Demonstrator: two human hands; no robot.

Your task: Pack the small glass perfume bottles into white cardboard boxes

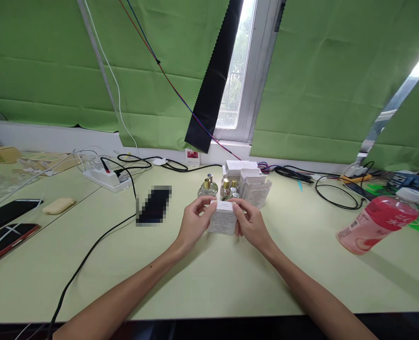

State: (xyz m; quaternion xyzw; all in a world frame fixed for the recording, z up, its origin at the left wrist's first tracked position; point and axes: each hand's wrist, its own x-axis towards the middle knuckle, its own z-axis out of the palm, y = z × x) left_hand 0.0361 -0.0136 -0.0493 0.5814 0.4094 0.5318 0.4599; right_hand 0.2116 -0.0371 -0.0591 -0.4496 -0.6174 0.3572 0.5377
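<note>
Clasping small white printed carton (223,222) with left hand (198,216) and right hand (251,222) at opposite sides, seemingly to steady it | held in front of gold- and silver-capped perfume bottles (206,190), probably grouped for easy reach | near open-flapped white box (257,192) | cannot tell whether touching tabletop (223,283)

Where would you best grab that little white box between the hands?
The white box is probably best held by its left and right sides, from either side, near where the left hand and right hand hold it: its faces look flat, and glass bottles stand just beyond it.
</note>
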